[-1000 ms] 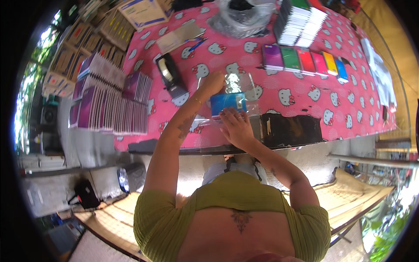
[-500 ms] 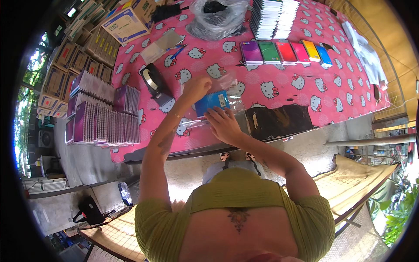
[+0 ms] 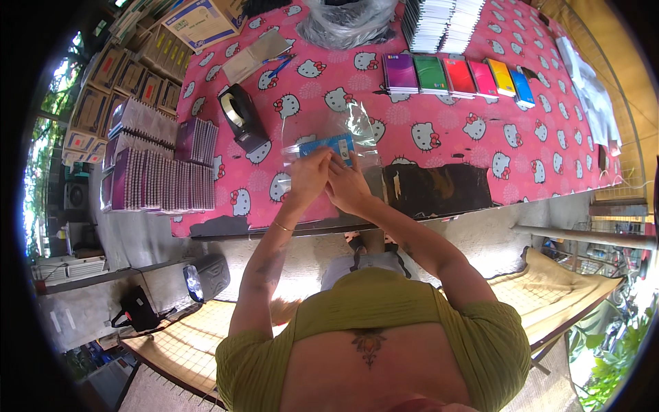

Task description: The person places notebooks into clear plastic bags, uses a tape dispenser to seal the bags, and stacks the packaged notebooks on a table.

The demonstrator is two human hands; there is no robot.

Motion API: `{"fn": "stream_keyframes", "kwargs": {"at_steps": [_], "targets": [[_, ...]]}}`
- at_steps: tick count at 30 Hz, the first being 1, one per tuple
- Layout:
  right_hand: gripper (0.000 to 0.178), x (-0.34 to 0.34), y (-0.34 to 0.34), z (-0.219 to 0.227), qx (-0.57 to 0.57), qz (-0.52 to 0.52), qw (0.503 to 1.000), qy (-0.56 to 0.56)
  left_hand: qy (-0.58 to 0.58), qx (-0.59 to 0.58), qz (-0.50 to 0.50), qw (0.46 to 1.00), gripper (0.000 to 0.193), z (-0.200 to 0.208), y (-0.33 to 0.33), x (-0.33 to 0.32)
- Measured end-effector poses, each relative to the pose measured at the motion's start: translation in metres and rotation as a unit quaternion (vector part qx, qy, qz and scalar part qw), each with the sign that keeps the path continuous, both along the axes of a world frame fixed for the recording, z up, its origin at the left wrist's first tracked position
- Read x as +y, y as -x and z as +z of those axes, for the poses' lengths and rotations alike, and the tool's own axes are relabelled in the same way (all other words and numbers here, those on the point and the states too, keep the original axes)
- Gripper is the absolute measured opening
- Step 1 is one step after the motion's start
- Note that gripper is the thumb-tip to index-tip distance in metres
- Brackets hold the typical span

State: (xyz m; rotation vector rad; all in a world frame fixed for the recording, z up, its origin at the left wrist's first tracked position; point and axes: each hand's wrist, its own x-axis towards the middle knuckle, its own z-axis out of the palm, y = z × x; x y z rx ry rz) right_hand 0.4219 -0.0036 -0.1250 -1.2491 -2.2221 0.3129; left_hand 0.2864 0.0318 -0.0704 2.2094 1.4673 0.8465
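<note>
In front of me, near the table's front edge, lies a blue notebook (image 3: 328, 143) with clear plastic film (image 3: 353, 120) around it, spreading beyond its far side. My left hand (image 3: 310, 177) is closed at the notebook's near left part, its fingers bent over the plastic. Beside it, my right hand (image 3: 349, 184) rests with fingers stretched over the notebook's near edge. The two hands touch, and the fingertips between them are partly hidden. A black tape dispenser (image 3: 244, 118) stands left of the plastic.
Stacked purple spiral notebooks (image 3: 161, 180) fill the left side, before cardboard boxes (image 3: 93, 110). Coloured notebooks (image 3: 430, 74) lie in a row at the far right, below a tall white stack (image 3: 443, 24). A grey plastic bag (image 3: 347, 24) stands at the back; pens (image 3: 276, 67) lie nearer.
My left hand has come down from the notebook's far side to its near edge, beside my right hand. The plastic now spreads flatter beyond the notebook, and the view has shifted slightly.
</note>
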Motion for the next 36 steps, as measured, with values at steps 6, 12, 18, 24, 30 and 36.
{"fn": "stream_keyframes", "kwargs": {"at_steps": [6, 12, 18, 24, 30, 36], "targets": [[0.054, 0.009, -0.025, 0.045, 0.105, -0.11, 0.988, -0.034, -0.087, 0.039, -0.006, 0.995, 0.021, -0.025, 0.008, -0.005], [0.041, 0.024, -0.047, 0.031, -0.166, 0.017, 0.968, -0.186, -0.099, 0.091, -0.026, 0.991, 0.031, -0.017, -0.003, -0.013], [0.045, 0.022, -0.047, 0.03, -0.203, 0.018, 0.96, -0.192, -0.102, 0.231, 0.166, 0.953, 0.046, -0.027, 0.044, -0.048], [0.053, 0.02, -0.046, 0.031, -0.171, 0.044, 0.968, -0.179, 0.005, -0.173, 0.39, 0.904, 0.037, -0.006, 0.154, 0.058], [0.051, 0.017, -0.045, 0.027, -0.165, 0.032, 0.97, -0.175, 0.044, -0.499, 0.31, 0.808, 0.017, -0.02, 0.162, 0.084], [0.047, 0.017, -0.048, 0.026, -0.131, 0.043, 0.976, -0.169, 0.051, -0.358, 0.429, 0.828, 0.018, -0.05, 0.15, 0.061]]}}
